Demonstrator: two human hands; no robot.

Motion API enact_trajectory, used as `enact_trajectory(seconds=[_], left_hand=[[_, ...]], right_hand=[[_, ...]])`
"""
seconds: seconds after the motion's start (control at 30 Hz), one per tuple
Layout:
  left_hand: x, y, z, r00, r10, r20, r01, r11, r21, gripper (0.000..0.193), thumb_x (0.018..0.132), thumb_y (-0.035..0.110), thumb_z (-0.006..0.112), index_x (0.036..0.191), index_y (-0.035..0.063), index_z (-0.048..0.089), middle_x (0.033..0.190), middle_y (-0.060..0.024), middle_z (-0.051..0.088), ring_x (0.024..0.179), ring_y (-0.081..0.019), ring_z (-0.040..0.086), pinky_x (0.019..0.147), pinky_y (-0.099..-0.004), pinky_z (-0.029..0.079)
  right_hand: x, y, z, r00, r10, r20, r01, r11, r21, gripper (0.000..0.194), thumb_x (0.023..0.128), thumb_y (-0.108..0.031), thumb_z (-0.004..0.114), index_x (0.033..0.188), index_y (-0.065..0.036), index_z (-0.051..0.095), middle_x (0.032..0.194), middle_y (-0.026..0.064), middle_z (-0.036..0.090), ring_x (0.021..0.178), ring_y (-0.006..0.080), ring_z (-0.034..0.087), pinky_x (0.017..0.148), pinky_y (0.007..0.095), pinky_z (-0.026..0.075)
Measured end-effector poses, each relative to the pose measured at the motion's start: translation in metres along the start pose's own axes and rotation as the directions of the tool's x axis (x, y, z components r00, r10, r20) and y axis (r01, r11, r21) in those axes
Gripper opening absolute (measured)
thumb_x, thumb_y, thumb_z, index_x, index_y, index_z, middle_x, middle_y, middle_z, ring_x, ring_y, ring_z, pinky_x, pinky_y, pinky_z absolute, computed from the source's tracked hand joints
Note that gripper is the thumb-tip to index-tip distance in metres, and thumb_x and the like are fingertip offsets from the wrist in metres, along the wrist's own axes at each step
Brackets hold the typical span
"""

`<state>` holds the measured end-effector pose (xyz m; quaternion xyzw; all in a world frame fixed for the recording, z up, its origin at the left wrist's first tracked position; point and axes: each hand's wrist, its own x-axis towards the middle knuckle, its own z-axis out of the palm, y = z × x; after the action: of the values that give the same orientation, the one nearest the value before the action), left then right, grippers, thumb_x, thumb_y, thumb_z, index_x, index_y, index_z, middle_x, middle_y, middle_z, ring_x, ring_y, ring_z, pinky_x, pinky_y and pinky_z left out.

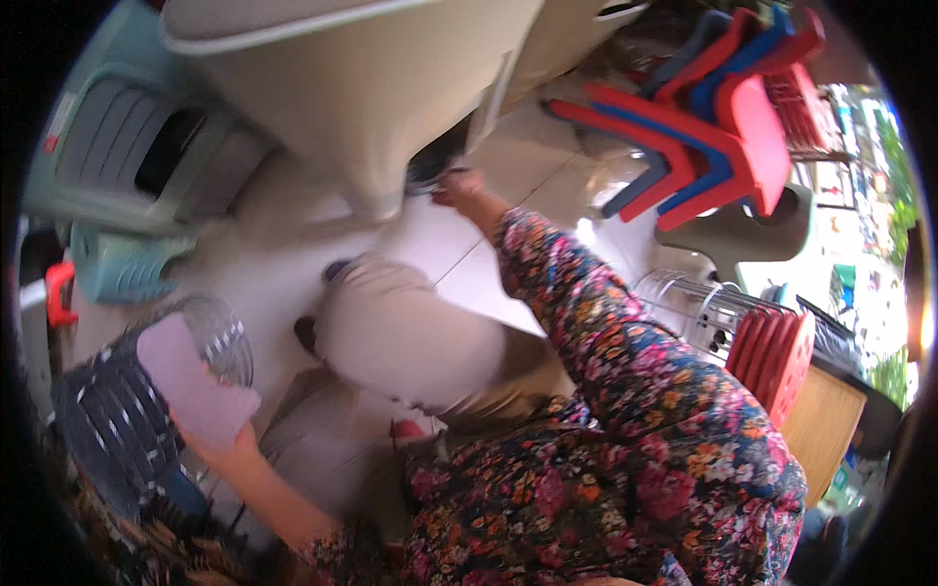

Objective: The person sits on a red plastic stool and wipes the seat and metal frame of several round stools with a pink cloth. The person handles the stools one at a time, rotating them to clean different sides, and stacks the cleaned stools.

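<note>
At the lower left, my left hand [214, 439] holds a pink cloth [192, 377], which covers much of the palm and fingers. Near the upper middle, my right hand [460, 189] is at the lower edge of a large beige plastic piece of furniture [352, 95], beside its leg and a dark opening. Blur hides whether the fingers grip anything there. My bent knees in tan trousers [410, 329] lie between the hands, above a pale tiled floor [454, 249].
Green-grey plastic stools [124, 146] stand at the upper left, with a dark slatted stack [117, 425] below. Red and blue plastic chairs [755, 139] are stacked at the upper right. Red stools [769, 359], a wire rack [681, 293] and a wooden panel [828, 425] are at the right.
</note>
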<state>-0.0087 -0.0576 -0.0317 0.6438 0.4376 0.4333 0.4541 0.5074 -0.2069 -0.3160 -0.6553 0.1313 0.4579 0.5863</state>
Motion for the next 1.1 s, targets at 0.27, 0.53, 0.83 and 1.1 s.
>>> enact_trajectory(seconds=[0.27,0.53,0.83,1.1], left_hand=[[0.040,-0.029,0.113,0.873,-0.487,0.015,0.385,0.673,-0.632,0.059,0.093,0.030,0.067,0.143,0.0035,0.049,0.134,-0.0193,0.061,0.115,-0.0361,0.063,0.094,-0.0488,0.052],[0.062,-0.009,0.179,0.874,-0.460,0.155,0.446,0.634,-0.632,0.058,0.095,0.034,0.063,0.144,0.0066,0.048,0.136,-0.0166,0.060,0.118,-0.0346,0.061,0.097,-0.0490,0.051],[0.063,-0.008,0.167,0.859,-0.490,0.149,0.438,0.552,-0.710,0.058,0.097,0.038,0.060,0.146,0.0100,0.047,0.139,-0.0134,0.059,0.122,-0.0330,0.059,0.100,-0.0492,0.050],[0.060,-0.033,0.102,0.867,-0.484,0.116,0.342,0.410,-0.845,0.057,0.099,0.042,0.057,0.148,0.0130,0.047,0.141,-0.0106,0.058,0.125,-0.0316,0.058,0.103,-0.0494,0.049]], right_hand=[[-0.130,-0.046,0.008,0.988,-0.057,0.141,0.092,0.963,-0.252,0.021,0.096,-0.011,0.054,0.101,0.006,0.065,0.076,0.0215,0.072,0.056,0.0288,0.071,0.049,0.0418,0.061],[-0.296,-0.120,0.039,0.303,-0.850,0.431,0.928,0.161,-0.335,0.040,0.087,-0.037,0.066,0.106,-0.002,0.071,0.109,0.0228,0.068,0.102,0.0382,0.066,0.090,0.0466,0.051],[-0.356,0.003,0.010,0.318,0.378,0.869,0.617,-0.779,0.114,0.029,0.088,-0.030,0.058,0.103,-0.018,0.079,0.107,0.0004,0.074,0.109,0.0249,0.065,0.110,0.0592,0.030],[-0.379,-0.045,0.039,0.233,-0.018,0.972,0.972,-0.027,-0.234,0.016,0.083,-0.019,0.064,0.090,-0.005,0.065,0.085,0.0210,0.068,0.083,0.0431,0.066,0.072,0.0517,0.053]])
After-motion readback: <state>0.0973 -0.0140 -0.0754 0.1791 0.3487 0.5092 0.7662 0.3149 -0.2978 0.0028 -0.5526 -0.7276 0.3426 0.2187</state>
